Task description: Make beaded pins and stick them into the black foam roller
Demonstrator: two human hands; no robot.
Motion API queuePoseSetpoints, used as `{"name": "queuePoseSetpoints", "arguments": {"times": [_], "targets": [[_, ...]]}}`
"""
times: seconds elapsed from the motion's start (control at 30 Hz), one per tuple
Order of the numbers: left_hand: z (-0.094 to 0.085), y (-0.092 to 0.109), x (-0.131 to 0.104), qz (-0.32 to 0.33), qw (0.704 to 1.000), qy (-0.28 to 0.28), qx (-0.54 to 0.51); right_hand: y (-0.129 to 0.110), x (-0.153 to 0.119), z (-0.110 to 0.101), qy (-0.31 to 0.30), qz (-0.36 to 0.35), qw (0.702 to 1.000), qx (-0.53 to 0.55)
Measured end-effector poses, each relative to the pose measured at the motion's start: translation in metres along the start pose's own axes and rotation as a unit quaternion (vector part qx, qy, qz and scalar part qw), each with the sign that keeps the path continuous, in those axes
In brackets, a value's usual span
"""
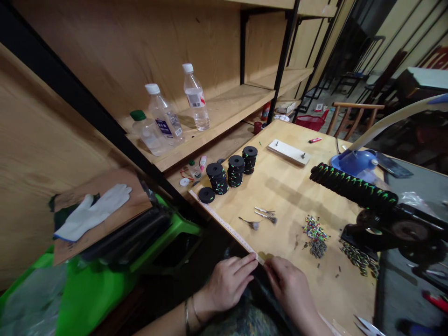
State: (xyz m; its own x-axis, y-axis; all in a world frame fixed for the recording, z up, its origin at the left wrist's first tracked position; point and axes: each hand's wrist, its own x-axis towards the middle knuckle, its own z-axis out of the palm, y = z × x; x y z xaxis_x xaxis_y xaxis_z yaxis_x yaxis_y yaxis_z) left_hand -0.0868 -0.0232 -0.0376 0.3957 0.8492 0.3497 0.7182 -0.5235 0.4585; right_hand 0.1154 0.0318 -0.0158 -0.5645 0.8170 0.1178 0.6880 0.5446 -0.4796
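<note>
At the table's near edge, a pale measuring tape (pixel 229 228) runs along the wood. My left hand (pixel 233 280) is closed, its fingertips pressed together at the tape. Just right of it, my right hand (pixel 289 284) is closed in a pinch over the edge. Whatever lies between the fingers of either hand is too small or hidden to make out. Beyond them on the tabletop lie several thin pieces with grey bristly ends (pixel 269 215). To the right sit a pile of small colourful pieces (pixel 315 227) and a pile of small grey pieces (pixel 318 248).
Black spools (pixel 217 170) stand at the far left corner. A white board with two bolts (pixel 289 152) lies behind. A black machine (pixel 392 228) holds a black ribbed roll (pixel 353 186). Pliers (pixel 369 326) lie front right. Shelves (pixel 227 112) hold bottles; a glove (pixel 96 210) lies left.
</note>
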Motion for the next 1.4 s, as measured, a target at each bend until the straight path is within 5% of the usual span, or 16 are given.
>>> {"name": "queuePoseSetpoints", "arguments": {"times": [0.73, 1.4], "targets": [[0.005, 0.016, 0.001, -0.055, 0.994, -0.049, 0.077, -0.002, -0.007, 0.006, 0.065, 0.006, 0.998, 0.022], [0.003, 0.024, 0.004, -0.070, 0.989, -0.036, 0.123, 0.017, -0.027, -0.054, -0.026, -0.051, 0.995, -0.081]]}}
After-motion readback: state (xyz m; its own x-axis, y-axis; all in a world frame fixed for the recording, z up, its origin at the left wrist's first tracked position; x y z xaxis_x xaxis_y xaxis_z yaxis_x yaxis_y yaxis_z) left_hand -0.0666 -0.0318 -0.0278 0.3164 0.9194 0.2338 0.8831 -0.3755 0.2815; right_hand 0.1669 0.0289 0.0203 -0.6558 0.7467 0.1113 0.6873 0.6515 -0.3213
